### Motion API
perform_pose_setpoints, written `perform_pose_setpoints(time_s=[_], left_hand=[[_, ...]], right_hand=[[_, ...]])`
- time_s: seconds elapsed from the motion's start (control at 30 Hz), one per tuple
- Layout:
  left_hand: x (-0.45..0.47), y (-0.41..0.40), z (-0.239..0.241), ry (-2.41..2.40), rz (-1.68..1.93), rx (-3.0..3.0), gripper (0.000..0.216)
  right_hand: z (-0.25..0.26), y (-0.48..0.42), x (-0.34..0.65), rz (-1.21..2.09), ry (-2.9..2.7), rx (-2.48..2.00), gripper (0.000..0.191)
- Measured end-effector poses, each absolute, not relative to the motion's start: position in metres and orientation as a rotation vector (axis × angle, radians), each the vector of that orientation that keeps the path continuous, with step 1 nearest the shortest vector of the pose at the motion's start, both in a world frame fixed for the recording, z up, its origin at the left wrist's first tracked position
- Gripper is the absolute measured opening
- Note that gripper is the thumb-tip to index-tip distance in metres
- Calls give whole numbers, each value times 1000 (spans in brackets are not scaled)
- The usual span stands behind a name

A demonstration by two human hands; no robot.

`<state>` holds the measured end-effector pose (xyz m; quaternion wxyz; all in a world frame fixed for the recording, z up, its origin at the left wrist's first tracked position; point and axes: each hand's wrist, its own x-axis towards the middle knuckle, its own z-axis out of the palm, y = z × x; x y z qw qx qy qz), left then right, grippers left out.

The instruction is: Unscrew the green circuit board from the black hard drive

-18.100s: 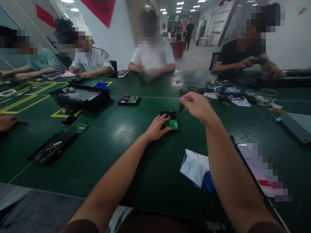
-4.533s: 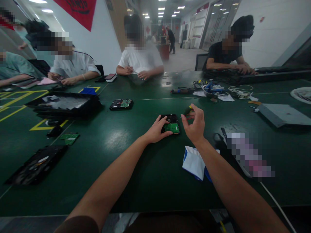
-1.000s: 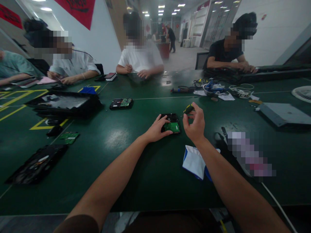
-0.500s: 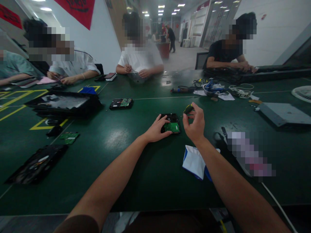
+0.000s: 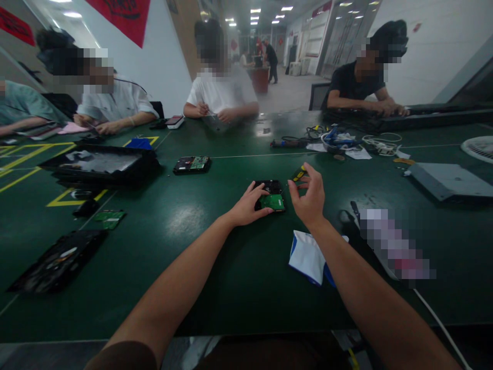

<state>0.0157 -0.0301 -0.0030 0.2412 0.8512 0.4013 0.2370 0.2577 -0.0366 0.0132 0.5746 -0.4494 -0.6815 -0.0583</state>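
Note:
A black hard drive (image 5: 270,192) with a green circuit board facing up lies on the green table (image 5: 215,257). My left hand (image 5: 246,205) rests on its left edge, fingers pressing it down. My right hand (image 5: 308,198) hovers just right of the drive, fingers pinched round a small black and yellow screwdriver (image 5: 298,173) whose handle sticks out above the thumb. The tip is hidden by my fingers.
A white and blue cloth (image 5: 310,257) lies under my right forearm. A second hard drive (image 5: 191,164), a black tray (image 5: 98,163), a loose green board (image 5: 108,218) and a dismantled black unit (image 5: 57,259) lie to the left. Cables and tools (image 5: 339,141) sit far right. Several people work across the table.
My right hand has shifted slightly left toward the drive, and the screwdriver handle has tilted a little. My left hand stays on the drive.

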Motion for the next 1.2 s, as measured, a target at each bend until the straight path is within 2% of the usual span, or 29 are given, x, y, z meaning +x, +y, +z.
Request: perform_pose_setpoints(time_s=[1.2], left_hand=[[16,-30,-5,1095,640,2332,65]], right_hand=[[14,-37,258,-151,-1618,-1040,63]])
